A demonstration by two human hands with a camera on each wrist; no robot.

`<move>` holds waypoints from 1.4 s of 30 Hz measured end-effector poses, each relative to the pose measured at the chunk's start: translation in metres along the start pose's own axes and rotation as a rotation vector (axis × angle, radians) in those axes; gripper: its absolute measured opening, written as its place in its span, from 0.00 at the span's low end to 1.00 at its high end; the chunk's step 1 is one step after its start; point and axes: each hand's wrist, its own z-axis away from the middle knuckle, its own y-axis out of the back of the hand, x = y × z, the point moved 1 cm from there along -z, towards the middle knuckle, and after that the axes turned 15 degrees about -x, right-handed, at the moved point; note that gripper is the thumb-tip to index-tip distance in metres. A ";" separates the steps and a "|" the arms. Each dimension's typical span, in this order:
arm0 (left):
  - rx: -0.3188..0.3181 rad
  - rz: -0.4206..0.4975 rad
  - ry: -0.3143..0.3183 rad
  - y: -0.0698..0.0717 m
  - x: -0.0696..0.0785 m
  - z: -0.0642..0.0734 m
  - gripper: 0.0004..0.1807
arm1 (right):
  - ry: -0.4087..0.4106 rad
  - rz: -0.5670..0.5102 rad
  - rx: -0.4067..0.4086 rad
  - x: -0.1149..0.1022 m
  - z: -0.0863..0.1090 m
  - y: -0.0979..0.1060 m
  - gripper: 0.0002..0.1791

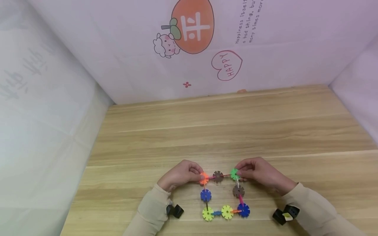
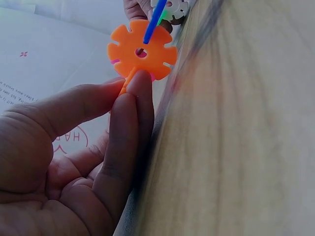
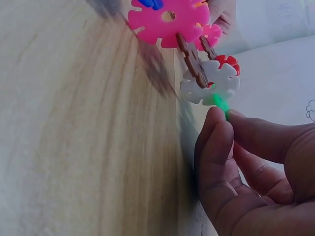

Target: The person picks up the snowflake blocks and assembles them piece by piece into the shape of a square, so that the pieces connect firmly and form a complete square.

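Several notched plastic building discs are joined into a square loop, low over the wooden table. At the loop's far left corner, my left hand [image 1: 184, 175] pinches an orange disc [image 1: 204, 178] between thumb and fingers. My right hand [image 1: 257, 172] pinches a green disc [image 1: 235, 174] at the far right corner. Between them stands a brown disc [image 1: 218, 176]. Down the left side is a blue disc [image 1: 205, 195], with yellow-green discs [image 1: 208, 214] along the near side. In the right wrist view, a white disc [image 3: 221, 81] slots into the green one, with a pink disc [image 3: 152, 24] beyond.
The wooden table [image 1: 177, 131] extends beyond the loop to a printed white cloth [image 1: 133, 75] at the back. White cloth also hangs at the left and right sides. Black wrist devices [image 1: 175, 210] sit by both sleeves, on either side of the loop.
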 end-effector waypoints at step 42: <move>0.054 -0.009 0.026 -0.002 -0.001 -0.006 0.06 | -0.017 0.126 0.130 -0.005 -0.004 -0.012 0.08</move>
